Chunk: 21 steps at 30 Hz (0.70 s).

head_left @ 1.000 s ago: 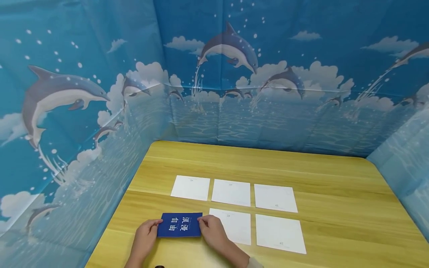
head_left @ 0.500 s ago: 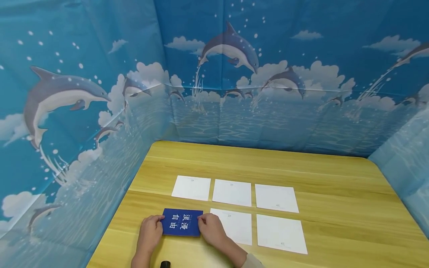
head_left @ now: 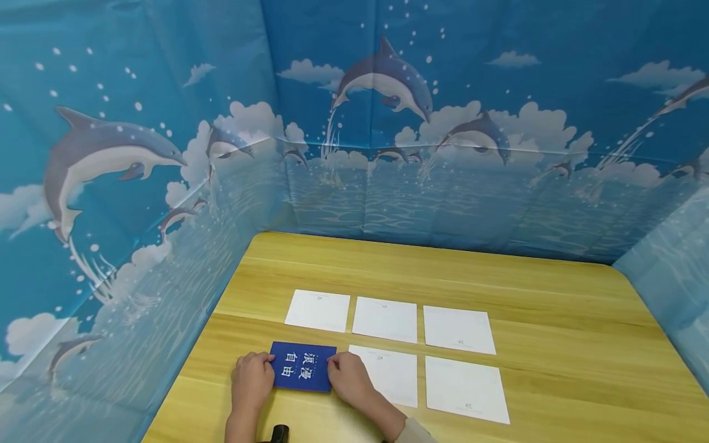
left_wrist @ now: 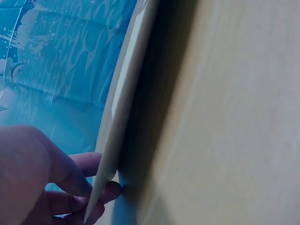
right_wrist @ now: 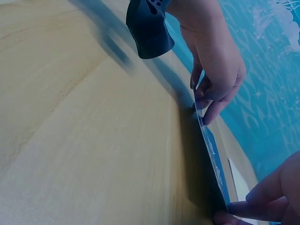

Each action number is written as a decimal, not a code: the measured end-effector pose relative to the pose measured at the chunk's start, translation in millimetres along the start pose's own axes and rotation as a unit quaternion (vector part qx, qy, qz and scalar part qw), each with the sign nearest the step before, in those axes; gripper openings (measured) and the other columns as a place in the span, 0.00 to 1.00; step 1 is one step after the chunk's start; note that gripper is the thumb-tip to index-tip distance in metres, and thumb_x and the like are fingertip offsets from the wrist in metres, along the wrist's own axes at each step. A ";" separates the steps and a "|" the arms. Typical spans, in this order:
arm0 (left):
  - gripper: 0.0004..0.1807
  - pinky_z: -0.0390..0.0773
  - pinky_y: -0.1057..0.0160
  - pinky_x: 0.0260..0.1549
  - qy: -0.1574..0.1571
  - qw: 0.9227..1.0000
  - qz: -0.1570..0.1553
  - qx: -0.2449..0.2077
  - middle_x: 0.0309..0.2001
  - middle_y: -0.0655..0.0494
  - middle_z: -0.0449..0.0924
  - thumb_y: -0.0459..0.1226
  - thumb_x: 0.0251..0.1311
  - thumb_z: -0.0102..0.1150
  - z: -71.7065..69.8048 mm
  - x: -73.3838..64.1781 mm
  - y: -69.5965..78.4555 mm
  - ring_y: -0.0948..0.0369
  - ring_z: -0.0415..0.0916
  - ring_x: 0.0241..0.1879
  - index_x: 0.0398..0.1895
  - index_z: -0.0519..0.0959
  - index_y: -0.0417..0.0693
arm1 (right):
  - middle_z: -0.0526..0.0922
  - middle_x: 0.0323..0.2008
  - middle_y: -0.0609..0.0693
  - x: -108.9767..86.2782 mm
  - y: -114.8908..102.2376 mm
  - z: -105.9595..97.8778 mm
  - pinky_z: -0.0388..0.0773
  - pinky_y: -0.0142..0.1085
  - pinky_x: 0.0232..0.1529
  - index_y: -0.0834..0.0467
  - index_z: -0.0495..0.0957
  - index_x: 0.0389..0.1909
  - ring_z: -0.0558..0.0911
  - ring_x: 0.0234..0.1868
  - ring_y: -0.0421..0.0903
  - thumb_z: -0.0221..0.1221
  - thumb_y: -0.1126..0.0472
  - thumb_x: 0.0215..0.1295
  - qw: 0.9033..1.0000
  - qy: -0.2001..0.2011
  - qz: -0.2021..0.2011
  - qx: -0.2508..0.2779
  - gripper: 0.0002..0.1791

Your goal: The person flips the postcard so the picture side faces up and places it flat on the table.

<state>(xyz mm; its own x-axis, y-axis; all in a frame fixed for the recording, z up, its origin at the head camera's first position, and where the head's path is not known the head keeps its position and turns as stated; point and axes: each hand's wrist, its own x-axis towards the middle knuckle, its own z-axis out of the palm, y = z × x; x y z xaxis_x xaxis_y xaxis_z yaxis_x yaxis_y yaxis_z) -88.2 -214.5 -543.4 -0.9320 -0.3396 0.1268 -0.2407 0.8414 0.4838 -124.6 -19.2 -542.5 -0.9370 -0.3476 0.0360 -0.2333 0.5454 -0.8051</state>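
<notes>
A dark blue card (head_left: 303, 367) with white Chinese characters is held up between both hands near the table's front left. My left hand (head_left: 252, 378) pinches its left edge and my right hand (head_left: 351, 378) pinches the right edge. From the left wrist, the card (left_wrist: 126, 93) appears edge-on, thumb and fingers of the left hand (left_wrist: 42, 178) on either side of it. The right wrist view has the card (right_wrist: 213, 159) just above the tabletop, its shadow beneath, the right hand (right_wrist: 276, 192) at its near end.
White cards lie in two rows on the wooden table (head_left: 565, 344): three behind, among them a right one (head_left: 460, 329), and two in front, one (head_left: 466, 389) at right. A black device (head_left: 279, 434) sits by the left wrist. Dolphin-printed blue sheeting (head_left: 399, 191) encloses the table.
The blue card has shifted slightly away from the body and its face shows more fully. My left hand has moved forward with it; the right hand has barely moved.
</notes>
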 end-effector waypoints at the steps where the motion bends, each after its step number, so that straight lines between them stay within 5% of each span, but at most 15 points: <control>1: 0.12 0.69 0.44 0.41 0.000 1.000 -0.003 0.004 0.35 0.43 0.80 0.26 0.55 0.48 -0.2 0.1 0.4 0.44 0.73 0.38 0.34 0.83 0.37 | 0.82 0.29 0.54 0.2 -0.5 -0.2 0.69 0.32 0.24 0.69 0.82 0.31 0.74 0.26 0.41 0.52 0.68 0.59 1.000 -0.001 0.000 0.000 0.10; 21: 0.14 0.68 0.49 0.40 0.008 0.999 -0.031 -0.016 0.35 0.43 0.77 0.25 0.54 0.47 4.1 -3.4 1.3 0.47 0.69 0.38 0.38 0.82 0.35 | 0.83 0.27 0.57 -0.8 -6.8 1.3 0.73 0.32 0.24 0.69 0.82 0.30 0.76 0.25 0.41 0.53 0.69 0.58 1.000 0.003 -0.014 -0.022 0.10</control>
<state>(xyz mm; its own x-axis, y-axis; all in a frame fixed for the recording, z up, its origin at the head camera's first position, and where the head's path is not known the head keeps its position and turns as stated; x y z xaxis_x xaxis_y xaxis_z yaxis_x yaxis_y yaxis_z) -86.5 -210.5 -546.7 -0.9114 -0.3967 0.1095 -0.2883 0.8053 0.5181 -121.9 -23.6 -537.9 -0.9314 -0.3588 0.0612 -0.2703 0.5692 -0.7765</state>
